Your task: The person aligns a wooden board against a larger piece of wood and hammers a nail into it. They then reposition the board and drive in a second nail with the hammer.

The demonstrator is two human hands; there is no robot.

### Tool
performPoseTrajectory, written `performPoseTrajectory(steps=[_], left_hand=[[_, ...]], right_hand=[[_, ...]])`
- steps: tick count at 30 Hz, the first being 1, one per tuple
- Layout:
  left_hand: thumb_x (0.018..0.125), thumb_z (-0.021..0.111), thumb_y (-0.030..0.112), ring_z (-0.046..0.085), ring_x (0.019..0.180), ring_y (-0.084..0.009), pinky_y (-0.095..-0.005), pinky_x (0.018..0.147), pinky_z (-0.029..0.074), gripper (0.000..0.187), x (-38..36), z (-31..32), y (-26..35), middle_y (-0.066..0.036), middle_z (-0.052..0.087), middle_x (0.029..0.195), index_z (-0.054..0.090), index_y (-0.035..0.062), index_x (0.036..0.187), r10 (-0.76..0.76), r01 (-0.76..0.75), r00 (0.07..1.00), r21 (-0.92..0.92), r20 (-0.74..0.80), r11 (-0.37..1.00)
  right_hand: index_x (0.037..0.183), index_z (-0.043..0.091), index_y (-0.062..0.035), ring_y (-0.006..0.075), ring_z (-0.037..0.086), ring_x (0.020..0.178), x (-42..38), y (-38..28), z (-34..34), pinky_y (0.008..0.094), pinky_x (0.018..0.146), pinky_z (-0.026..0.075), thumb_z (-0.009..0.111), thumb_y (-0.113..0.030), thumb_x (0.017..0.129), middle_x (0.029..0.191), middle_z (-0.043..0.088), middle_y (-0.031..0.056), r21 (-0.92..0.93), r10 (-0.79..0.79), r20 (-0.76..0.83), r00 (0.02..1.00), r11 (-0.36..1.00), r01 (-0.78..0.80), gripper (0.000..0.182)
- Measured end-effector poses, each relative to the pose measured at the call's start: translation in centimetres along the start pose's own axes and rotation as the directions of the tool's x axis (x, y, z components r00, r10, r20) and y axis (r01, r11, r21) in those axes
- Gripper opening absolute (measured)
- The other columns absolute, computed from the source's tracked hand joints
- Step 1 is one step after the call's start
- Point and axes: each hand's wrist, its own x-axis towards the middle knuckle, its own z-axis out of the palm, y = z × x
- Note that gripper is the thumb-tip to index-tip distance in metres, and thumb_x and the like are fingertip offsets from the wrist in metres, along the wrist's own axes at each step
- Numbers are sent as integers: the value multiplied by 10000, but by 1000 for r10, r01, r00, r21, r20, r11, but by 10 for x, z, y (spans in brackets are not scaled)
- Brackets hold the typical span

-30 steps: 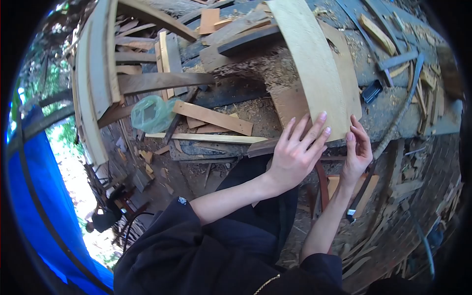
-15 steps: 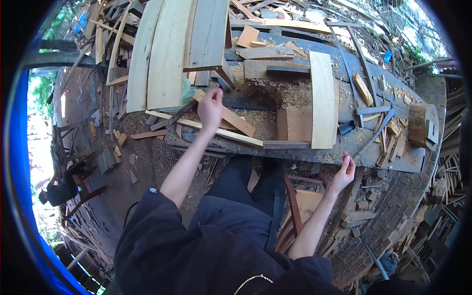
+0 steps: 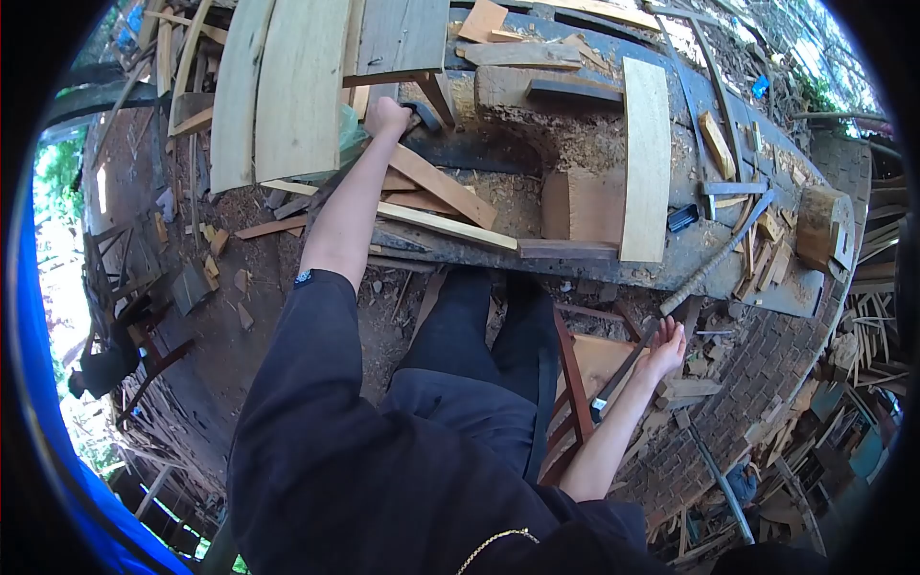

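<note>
My left hand [image 3: 387, 117] is closed, reaching beneath the overhanging grey board [image 3: 401, 43] at the far side of the bench. A dark curved object [image 3: 422, 117] lies right at its fingers; whether they grip it is hidden. My right hand [image 3: 663, 347] is held palm up with fingers apart, holding nothing, just off the bench's near edge. Close above it, a long tool with a wrapped handle [image 3: 714, 264] lies across the bench edge. A pale plank [image 3: 645, 158] rests crosswise on the bench, between my hands.
Two pale planks [image 3: 300, 86] lean at the far left beside the grey board. Loose strips [image 3: 446, 187], offcuts and shavings cover the dark bench [image 3: 594, 268]. A wooden block [image 3: 824, 230] stands at its right end. A reddish chair frame [image 3: 572, 379] is by my legs. Another person [image 3: 105, 364] is at far left.
My left hand has moved forward to the dark curved object. My right hand has drawn back from the wrapped handle and its fingers have spread. The view has shifted.
</note>
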Motion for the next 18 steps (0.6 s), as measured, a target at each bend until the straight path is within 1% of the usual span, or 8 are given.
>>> performPoseTrajectory(steps=[5, 7, 11, 13, 15, 16, 17, 18], left_hand=[[850, 796, 309, 741, 1104, -327, -472, 926, 591, 265, -14, 5, 4, -133, 783, 1153, 824, 121, 1034, -5, 7, 998, 37, -61, 999], [875, 753, 316, 731, 1123, -330, -477, 945, 578, 274, -6, 9, 4, -129, 780, 1160, 822, 102, 1033, -16, 21, 995, 48, -99, 999], [891, 719, 335, 736, 1095, -345, -488, 938, 578, 306, -4, 14, 3, -129, 785, 1130, 820, 84, 1034, 61, -37, 988, 169, -142, 985], [890, 739, 306, 747, 1041, -366, -493, 902, 592, 296, -9, 1, 6, -162, 786, 1060, 816, 60, 1036, 164, -151, 986, 226, -40, 962], [865, 776, 267, 748, 989, -395, -507, 868, 596, 275, -6, 3, -6, -194, 780, 1000, 814, 42, 1019, 557, -515, 825, 277, -95, 811], [843, 792, 214, 735, 986, -411, -512, 866, 587, 283, 10, 13, -14, -210, 770, 1044, 801, 38, 1065, 650, -597, 759, 368, -28, 713], [834, 777, 175, 715, 1030, -421, -519, 898, 569, 358, 15, 14, -17, -219, 752, 1136, 764, 24, 1158, 739, -683, 669, 330, -72, 651], [874, 718, 139, 692, 1092, -420, -513, 941, 554, 377, 23, 15, -24, -228, 725, 1215, 727, 30, 1235, 804, -736, 593, 378, -40, 562]], right_hand=[[1313, 631, -114, 161, 721, 1082, -2, 26, -3, 322, 879, 489, 631, -341, 1072, 1239, 765, 51, 31, 149, 44, 988, 988, -151, 331], [1266, 636, -108, 173, 715, 1081, -6, 37, 2, 360, 946, 471, 630, -347, 1072, 1215, 765, 55, 34, 172, 58, 983, 984, -174, 308], [1229, 642, -135, 146, 713, 1059, -12, 74, 4, 356, 916, 452, 623, -358, 1071, 1175, 772, 25, -8, 248, -11, 969, 969, -248, 275], [1203, 648, -122, 136, 715, 1016, -9, 89, 3, 321, 839, 478, 642, -313, 1065, 1156, 775, 44, -8, 298, -68, 952, 954, -299, 236], [1223, 669, -138, 131, 731, 972, 5, 116, -3, 298, 732, 470, 689, -309, 1028, 1109, 791, 14, 20, 270, -60, 961, 963, -269, 260], [1194, 685, -124, 126, 732, 934, 6, 115, -3, 290, 707, 474, 703, -296, 1020, 1089, 794, 22, -10, 285, -96, 954, 958, -288, 245], [1165, 701, -111, 122, 734, 897, 9, 113, 0, 281, 682, 477, 717, -284, 1011, 1070, 797, 31, -39, 303, -129, 944, 950, -310, 232], [1152, 708, -101, 120, 733, 855, 18, 122, -1, 280, 665, 480, 719, -278, 1012, 1042, 798, 34, -9, 275, -157, 949, 960, -280, 226]])
